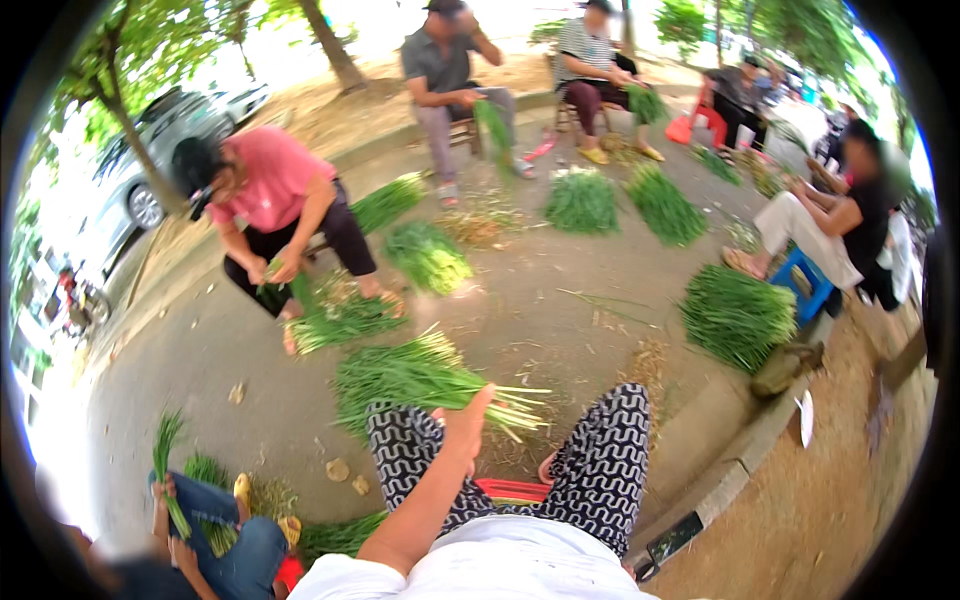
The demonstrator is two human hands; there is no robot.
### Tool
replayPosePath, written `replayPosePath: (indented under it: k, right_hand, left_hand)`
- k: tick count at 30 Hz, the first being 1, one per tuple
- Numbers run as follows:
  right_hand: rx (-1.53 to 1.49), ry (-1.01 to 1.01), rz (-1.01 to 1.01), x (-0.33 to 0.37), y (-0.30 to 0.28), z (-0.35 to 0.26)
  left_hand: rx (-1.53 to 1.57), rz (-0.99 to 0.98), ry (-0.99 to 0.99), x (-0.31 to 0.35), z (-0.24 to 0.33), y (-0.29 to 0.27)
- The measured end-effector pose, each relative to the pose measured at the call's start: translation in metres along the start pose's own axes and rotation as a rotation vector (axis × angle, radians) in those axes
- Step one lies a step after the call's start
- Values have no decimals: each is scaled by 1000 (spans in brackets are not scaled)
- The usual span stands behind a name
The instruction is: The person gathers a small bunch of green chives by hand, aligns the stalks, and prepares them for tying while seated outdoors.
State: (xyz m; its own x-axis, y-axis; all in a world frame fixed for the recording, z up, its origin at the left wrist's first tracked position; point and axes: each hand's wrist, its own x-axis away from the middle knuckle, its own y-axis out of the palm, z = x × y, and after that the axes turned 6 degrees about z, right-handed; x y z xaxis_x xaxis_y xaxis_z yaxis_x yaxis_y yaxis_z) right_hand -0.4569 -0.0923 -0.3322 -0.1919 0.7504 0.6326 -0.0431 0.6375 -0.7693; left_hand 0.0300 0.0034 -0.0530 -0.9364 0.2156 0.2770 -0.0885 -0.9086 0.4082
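Observation:
My left hand (464,428) is closed around a bunch of garlic chives (515,408) above my left knee. The pale stalk ends stick out to the right of my fingers, and the green leaves run left. Just beyond, a larger pile of garlic chives (385,378) lies on the pavement, overlapping the held bunch in view, so I cannot tell where one ends. My right hand does not show. Beside my left leg, partly behind my forearm, lies another heap of green leaves (340,538). Something red (510,490) shows between my patterned trouser legs.
Several seated people handle greens around me, including a person in a pink shirt (275,180) and one in jeans (250,555). More chive piles (740,315) lie about. A blue stool (805,280) stands right, beside the kerb (725,490). Loose trimmings litter the pavement.

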Motion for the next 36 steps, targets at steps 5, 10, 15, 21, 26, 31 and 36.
replayPosePath:
  k: [5,10,15,21,26,31,36]
  right_hand:
    - [34,22,-82,25,-23,-19]
    - [39,-4,-86,54,-57,-39]
    - [16,-10,-99,55,-49,-33]
    - [43,-1,-114,65,-66,-46]
    - [11,39,-87,69,-74,-53]
    - [17,59,-91,81,-100,-69]
    - [21,3,-44,81,-94,-61]
  left_hand:
    - [40,-22,71,1,3,10]
    - [76,-99,46,7,9,14]
    - [57,-84,0,11,9,19]
    - [9,-55,-10,2,4,7]
    - [27,-91,8,2,0,14]
    - [20,-98,-57,-4,-3,3]
    - [-71,-132,-14,9,8,27]
